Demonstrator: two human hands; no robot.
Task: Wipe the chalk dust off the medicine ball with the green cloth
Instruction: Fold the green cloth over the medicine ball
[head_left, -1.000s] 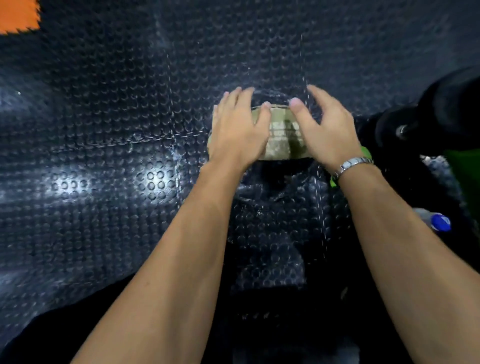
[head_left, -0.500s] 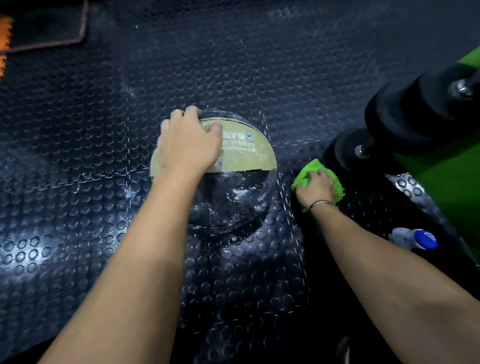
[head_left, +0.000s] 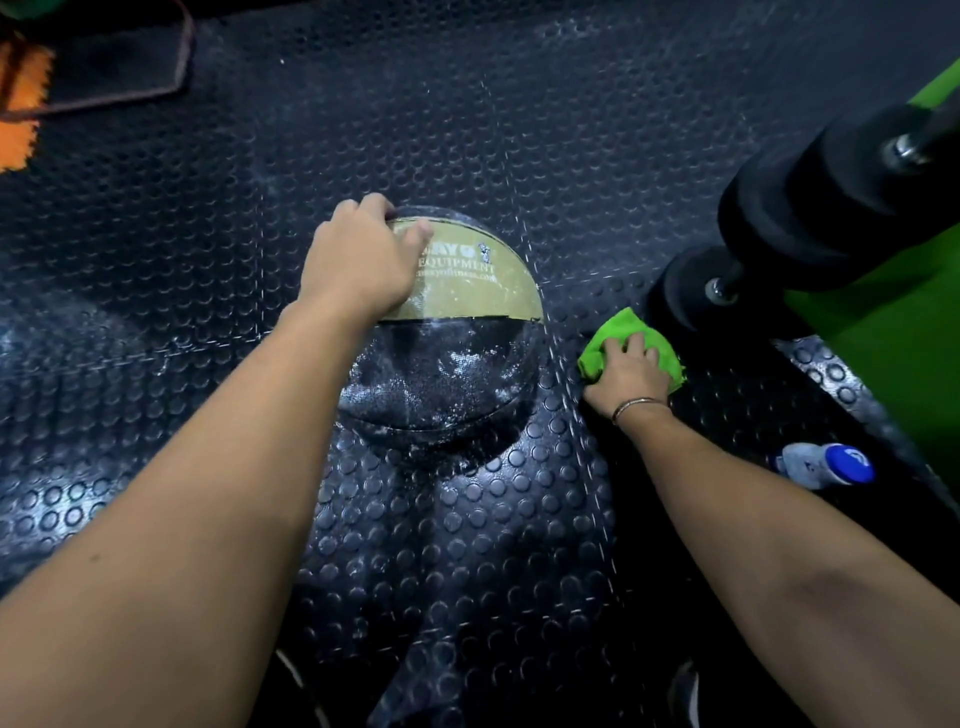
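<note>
A medicine ball (head_left: 447, 364) sits on the studded black floor mat at the centre, with a tan upper panel bearing white lettering and a black lower panel smeared with white chalk dust. My left hand (head_left: 363, 260) rests on the ball's top left, fingers curved over its far edge. To the ball's right, a bright green cloth (head_left: 608, 338) lies bunched on the mat. My right hand (head_left: 631, 371) lies on the cloth with fingers curled into it.
Black dumbbell weights (head_left: 810, 208) lie right behind the cloth, beside green turf (head_left: 883, 353). A white bottle with a blue cap (head_left: 826, 465) lies on the mat at the right. A dark rug (head_left: 114, 62) and orange tile (head_left: 21, 104) are at the top left.
A second ago both hands were on the ball. My right hand left it and went right to the green cloth; my left hand stayed on the ball's top.
</note>
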